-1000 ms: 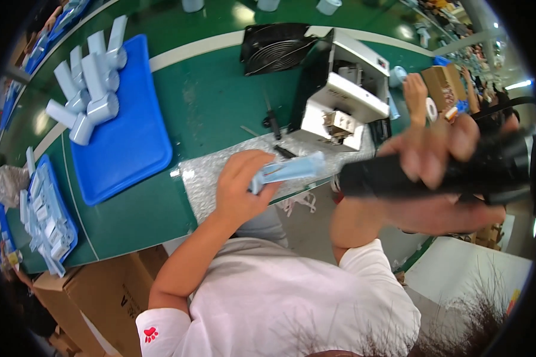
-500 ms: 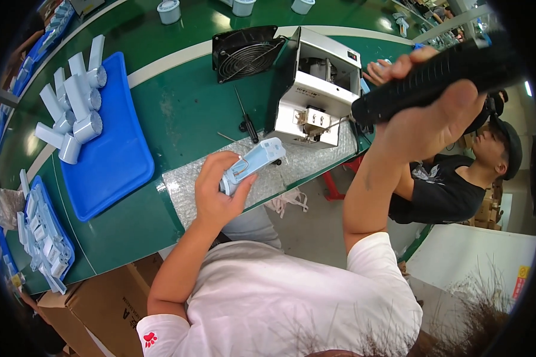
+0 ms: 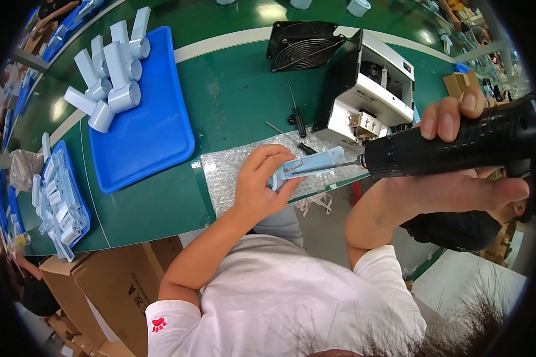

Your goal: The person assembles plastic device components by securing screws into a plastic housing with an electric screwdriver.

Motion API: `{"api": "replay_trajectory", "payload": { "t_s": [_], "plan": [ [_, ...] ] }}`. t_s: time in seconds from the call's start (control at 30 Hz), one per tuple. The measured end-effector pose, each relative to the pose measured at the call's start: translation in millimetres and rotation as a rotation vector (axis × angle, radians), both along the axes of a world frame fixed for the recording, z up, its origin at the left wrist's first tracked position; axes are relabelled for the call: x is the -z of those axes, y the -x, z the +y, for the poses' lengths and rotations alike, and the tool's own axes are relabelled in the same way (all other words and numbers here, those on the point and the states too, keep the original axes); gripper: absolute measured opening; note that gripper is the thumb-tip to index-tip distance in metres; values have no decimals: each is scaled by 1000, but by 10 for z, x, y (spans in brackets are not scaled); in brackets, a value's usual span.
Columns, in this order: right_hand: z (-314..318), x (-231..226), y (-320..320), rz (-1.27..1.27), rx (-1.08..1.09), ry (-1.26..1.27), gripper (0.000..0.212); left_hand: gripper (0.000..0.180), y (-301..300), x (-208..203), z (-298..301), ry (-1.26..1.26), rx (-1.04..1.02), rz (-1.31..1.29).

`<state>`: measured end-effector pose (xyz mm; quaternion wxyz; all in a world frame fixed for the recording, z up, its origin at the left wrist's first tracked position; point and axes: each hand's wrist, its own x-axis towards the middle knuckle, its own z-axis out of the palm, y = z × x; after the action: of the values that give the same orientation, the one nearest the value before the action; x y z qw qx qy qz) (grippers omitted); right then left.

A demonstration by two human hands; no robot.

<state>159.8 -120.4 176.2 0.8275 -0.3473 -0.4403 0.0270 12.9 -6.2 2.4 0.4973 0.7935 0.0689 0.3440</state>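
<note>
My left hand (image 3: 259, 185) grips a light blue plastic housing (image 3: 323, 161), its long narrow end pointing right and a bent thin wire showing inside. My right hand (image 3: 449, 191) is wrapped round a thick black electric screwdriver (image 3: 408, 150), held level. The driver's long bit runs left into the open side of the housing; whether a screw sits on its tip is too small to tell. Beneath the housing lies a sheet of bubble wrap (image 3: 225, 174). Just beyond the driver stands a silver and black screw feeder (image 3: 378, 98).
A black fan (image 3: 304, 49) and two hand screwdrivers (image 3: 298, 121) lie near the feeder. To the left, a blue tray (image 3: 167, 131) bears several light blue handled parts; another tray (image 3: 84, 217) holds a pile. A cardboard box (image 3: 116, 285) stands below the table edge. Another person (image 3: 452, 231) is at right.
The electric screwdriver has come away from the feeder, and its bit now reaches into the housing. The view has shifted, so the table things appear farther right and higher.
</note>
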Motion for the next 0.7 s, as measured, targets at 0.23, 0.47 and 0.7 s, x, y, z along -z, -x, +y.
{"api": "replay_trajectory", "payload": {
  "t_s": [0.23, 0.47, 0.7],
  "plan": [
    [56, 141, 98, 60, 121, 14, 91, 35, 36, -14, 31, 17, 8, 21],
    [-12, 179, 132, 167, -59, -50, 79, 37, 38, 42, 40, 38, -1, 43],
    [-67, 208, 153, 120, -154, 72, 82, 38, 6, 23, 60, -20, 59, -35]
  ]
}}
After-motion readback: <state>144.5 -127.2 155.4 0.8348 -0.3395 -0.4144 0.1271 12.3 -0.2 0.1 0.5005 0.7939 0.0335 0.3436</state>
